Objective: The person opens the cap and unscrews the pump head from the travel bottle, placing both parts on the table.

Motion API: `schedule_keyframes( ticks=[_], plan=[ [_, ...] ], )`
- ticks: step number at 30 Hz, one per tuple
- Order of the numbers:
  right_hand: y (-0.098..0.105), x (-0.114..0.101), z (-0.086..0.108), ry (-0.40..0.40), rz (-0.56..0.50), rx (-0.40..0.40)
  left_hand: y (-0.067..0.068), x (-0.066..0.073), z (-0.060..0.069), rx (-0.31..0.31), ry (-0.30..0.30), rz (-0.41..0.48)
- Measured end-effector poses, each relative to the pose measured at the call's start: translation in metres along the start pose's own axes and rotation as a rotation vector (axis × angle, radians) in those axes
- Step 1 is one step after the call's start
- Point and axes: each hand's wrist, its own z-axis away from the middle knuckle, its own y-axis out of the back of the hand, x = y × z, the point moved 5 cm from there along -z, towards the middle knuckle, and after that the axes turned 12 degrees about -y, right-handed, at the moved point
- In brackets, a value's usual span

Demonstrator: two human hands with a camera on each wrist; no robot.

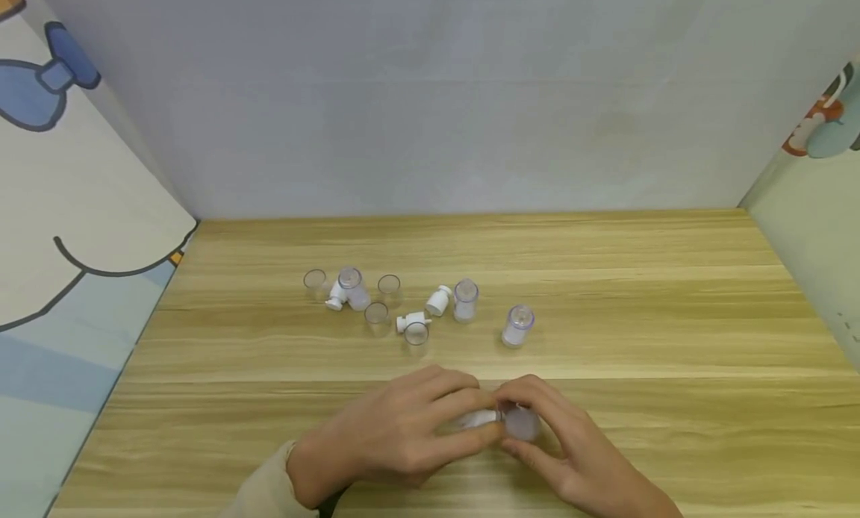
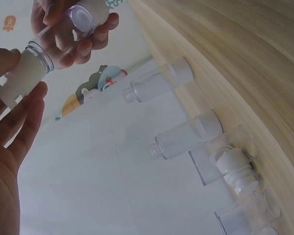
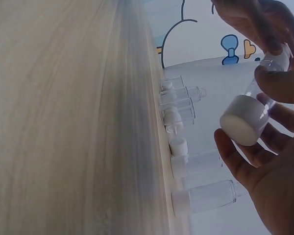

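Note:
My right hand [image 1: 571, 443] grips a clear bottle [image 2: 63, 36] with a white base, held tilted above the table. At the bottle's neck end, the fingers and thumb of my left hand [image 1: 410, 428] pinch a white pump head [image 2: 22, 78]. It meets the neck; whether its thread is engaged I cannot tell. In the right wrist view the white base [image 3: 245, 120] faces the camera, and the far end is partly covered by fingers. Beyond the hands, two similar bottles stand upright, one bottle [image 1: 517, 326] at right and another bottle [image 1: 466, 301] beside it.
Farther left stand a third bottle [image 1: 356, 292] and several clear cups, including a clear cup [image 1: 378, 320]. Loose white pump heads lie among them, such as this pump head [image 1: 439, 300]. A pale wall [image 1: 470, 130] rises behind the wooden table [image 1: 672, 316].

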Motion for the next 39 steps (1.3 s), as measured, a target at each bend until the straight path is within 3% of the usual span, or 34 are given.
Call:
schedule_keyframes(
  ticks=[7, 13, 18, 23, 26, 29, 34, 39],
  plan=[
    [-0.002, -0.005, -0.002, 0.048, 0.04, 0.051, 0.004, 0.0, -0.001, 0.022, 0.01, -0.035],
    [-0.004, -0.008, -0.004, 0.127, 0.072, 0.101, 0.005, -0.002, -0.006, 0.081, 0.027, -0.13],
    [-0.005, -0.01, -0.006, 0.181, 0.094, 0.115, 0.005, -0.003, -0.008, 0.121, 0.075, -0.202],
    [-0.006, -0.011, -0.007, 0.167, 0.087, 0.104, 0.003, -0.003, -0.008, 0.128, 0.126, -0.24],
    [-0.005, -0.012, -0.007, 0.163, 0.098, 0.114, 0.002, -0.005, -0.007, 0.143, 0.169, -0.188],
    [-0.005, -0.011, -0.007, 0.146, 0.103, 0.114, 0.002, -0.006, -0.006, 0.169, 0.184, -0.063],
    [-0.004, -0.008, -0.006, 0.105, 0.105, 0.097, 0.005, -0.004, -0.007, 0.141, 0.152, 0.163],
    [-0.004, -0.008, -0.006, 0.121, 0.102, 0.097, 0.007, -0.003, -0.004, 0.091, 0.112, 0.248]
  ],
)
